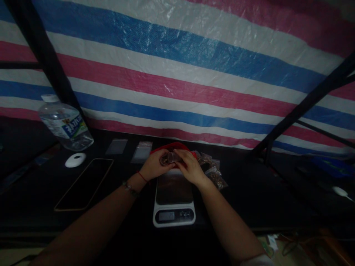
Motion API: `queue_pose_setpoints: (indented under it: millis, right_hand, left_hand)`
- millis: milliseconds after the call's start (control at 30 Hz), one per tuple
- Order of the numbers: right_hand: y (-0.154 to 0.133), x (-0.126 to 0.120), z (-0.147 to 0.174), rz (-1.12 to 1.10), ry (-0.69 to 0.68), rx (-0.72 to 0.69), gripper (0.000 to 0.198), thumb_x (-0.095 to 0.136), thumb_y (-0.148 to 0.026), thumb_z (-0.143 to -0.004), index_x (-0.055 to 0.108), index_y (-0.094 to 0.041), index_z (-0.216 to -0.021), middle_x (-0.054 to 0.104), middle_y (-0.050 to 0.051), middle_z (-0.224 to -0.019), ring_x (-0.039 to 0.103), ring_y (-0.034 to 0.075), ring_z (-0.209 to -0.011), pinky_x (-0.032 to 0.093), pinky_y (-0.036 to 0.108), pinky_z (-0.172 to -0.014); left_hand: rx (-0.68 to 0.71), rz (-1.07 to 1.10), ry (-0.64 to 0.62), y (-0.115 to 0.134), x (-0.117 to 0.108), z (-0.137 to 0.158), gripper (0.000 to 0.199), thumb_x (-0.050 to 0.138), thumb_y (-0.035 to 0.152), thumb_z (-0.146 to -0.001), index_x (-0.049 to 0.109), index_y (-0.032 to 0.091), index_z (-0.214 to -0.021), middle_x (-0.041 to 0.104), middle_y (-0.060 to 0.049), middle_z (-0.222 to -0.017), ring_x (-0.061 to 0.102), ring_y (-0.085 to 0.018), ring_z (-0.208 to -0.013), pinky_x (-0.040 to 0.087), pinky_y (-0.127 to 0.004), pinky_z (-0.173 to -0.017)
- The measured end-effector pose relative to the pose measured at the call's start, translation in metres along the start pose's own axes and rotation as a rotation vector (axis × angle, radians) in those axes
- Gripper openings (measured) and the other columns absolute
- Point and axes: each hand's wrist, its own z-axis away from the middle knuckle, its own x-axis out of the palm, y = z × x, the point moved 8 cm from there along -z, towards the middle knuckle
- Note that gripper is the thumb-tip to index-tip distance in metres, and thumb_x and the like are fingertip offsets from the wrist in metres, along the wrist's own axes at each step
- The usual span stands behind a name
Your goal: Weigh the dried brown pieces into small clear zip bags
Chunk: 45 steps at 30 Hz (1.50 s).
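Over the back of a white digital kitchen scale (174,218), both hands are close together. My left hand (154,164) is closed around a small round clear cup (164,159) with dark bits in it. A second small clear cup (172,157), tilted, is in the closed fingers of my right hand (190,166), its rim close to the first cup. Dim light blurs the cups' contents. Just behind the hands is a red tray (177,145), mostly hidden by them. The scale's display is lit, and its metal plate (174,192) shows below the hands.
Filled zip bags of small brown pieces (216,177) lie right of the tray. Flat zip bags (116,146) lie left of it. A phone (84,184), white mouse (75,160) and water bottle (65,123) stand further left. Striped sheeting (177,85) hangs behind, between dark metal posts (302,107).
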Motion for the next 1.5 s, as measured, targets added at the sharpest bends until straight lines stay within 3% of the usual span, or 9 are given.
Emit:
queue_pose_setpoints:
  millis: [333, 533, 700, 1000, 1167, 1267, 1333, 1433, 1500]
  right_hand:
    - [0.014, 0.001, 0.004, -0.122, 0.061, 0.167, 0.043, 0.060, -0.020, -0.082, 0.053, -0.023, -0.124, 0.061, 0.009, -0.117, 0.058, 0.021, -0.110, 0.048, 0.039, -0.095]
    - [-0.006, -0.001, 0.000, -0.122, 0.029, 0.011, 0.031, 0.058, -0.019, -0.085, 0.059, -0.025, -0.116, 0.062, 0.007, -0.120, 0.056, 0.020, -0.114, 0.044, 0.041, -0.099]
    - [0.002, -0.006, 0.000, -0.075, 0.058, 0.079, 0.039, 0.055, -0.019, -0.086, 0.056, -0.027, -0.124, 0.060, 0.008, -0.122, 0.054, 0.021, -0.116, 0.044, 0.041, -0.099]
    - [0.026, 0.008, 0.005, -0.104, -0.032, 0.183, 0.076, 0.056, -0.004, -0.070, 0.037, -0.023, -0.140, 0.051, 0.011, -0.131, 0.050, 0.021, -0.120, 0.039, 0.041, -0.104]
    - [0.003, 0.021, 0.004, -0.154, -0.286, 0.148, 0.050, 0.062, -0.008, -0.070, 0.058, -0.022, -0.118, 0.061, 0.007, -0.113, 0.057, 0.020, -0.106, 0.046, 0.036, -0.095]
    - [-0.009, 0.034, 0.007, -0.144, -0.458, 0.079, 0.040, 0.073, -0.015, -0.066, 0.064, -0.021, -0.105, 0.064, 0.005, -0.104, 0.057, 0.022, -0.105, 0.044, 0.038, -0.096]
    - [-0.012, 0.035, 0.009, -0.144, -0.493, 0.053, 0.048, 0.080, -0.023, -0.062, 0.063, -0.022, -0.107, 0.063, 0.006, -0.106, 0.055, 0.024, -0.108, 0.041, 0.041, -0.099]
    - [-0.006, 0.024, 0.004, -0.184, -0.378, 0.092, 0.060, 0.077, -0.032, -0.068, 0.055, -0.024, -0.123, 0.057, 0.008, -0.121, 0.049, 0.025, -0.118, 0.039, 0.043, -0.102]
    - [-0.002, 0.010, -0.005, -0.205, -0.227, 0.110, 0.050, 0.068, -0.032, -0.079, 0.052, -0.027, -0.126, 0.054, 0.008, -0.126, 0.047, 0.023, -0.122, 0.038, 0.044, -0.103]
  left_hand:
    - [0.017, -0.016, 0.008, 0.006, -0.001, 0.000, 0.035, 0.071, 0.039, -0.067, 0.059, 0.019, -0.093, 0.067, -0.006, -0.089, 0.063, -0.021, -0.081, 0.049, -0.032, -0.070]
    - [0.047, -0.065, -0.018, 0.015, 0.002, 0.001, 0.034, 0.069, 0.035, -0.068, 0.060, 0.018, -0.096, 0.067, -0.005, -0.089, 0.064, -0.021, -0.080, 0.049, -0.032, -0.071]
    - [0.013, -0.007, 0.019, 0.011, -0.002, 0.001, 0.037, 0.070, 0.037, -0.068, 0.059, 0.018, -0.099, 0.067, -0.006, -0.093, 0.064, -0.021, -0.084, 0.050, -0.032, -0.073]
    - [-0.114, 0.308, 0.140, -0.022, -0.016, -0.003, 0.042, 0.072, 0.038, -0.065, 0.056, 0.018, -0.099, 0.064, -0.004, -0.089, 0.061, -0.018, -0.080, 0.049, -0.030, -0.072]
    - [-0.211, 0.804, 0.256, -0.044, -0.028, -0.005, 0.050, 0.067, 0.048, -0.066, 0.054, 0.017, -0.104, 0.057, 0.000, -0.077, 0.053, -0.012, -0.065, 0.042, -0.024, -0.060]
    - [-0.227, 1.043, 0.166, -0.037, -0.026, -0.004, 0.054, 0.062, 0.054, -0.067, 0.055, 0.017, -0.106, 0.052, 0.000, -0.074, 0.048, -0.011, -0.062, 0.040, -0.025, -0.056]
    - [-0.235, 1.119, 0.058, -0.029, -0.022, -0.003, 0.058, 0.057, 0.060, -0.068, 0.056, 0.016, -0.106, 0.049, 0.000, -0.071, 0.046, -0.011, -0.060, 0.040, -0.026, -0.055]
    - [-0.257, 1.115, -0.069, -0.021, -0.018, -0.001, 0.066, 0.049, 0.069, -0.067, 0.058, 0.015, -0.105, 0.047, -0.001, -0.069, 0.043, -0.012, -0.055, 0.037, -0.027, -0.051]
    - [-0.265, 1.076, -0.119, -0.021, -0.017, 0.000, 0.070, 0.045, 0.073, -0.067, 0.058, 0.016, -0.104, 0.048, -0.003, -0.069, 0.043, -0.012, -0.055, 0.038, -0.028, -0.051]
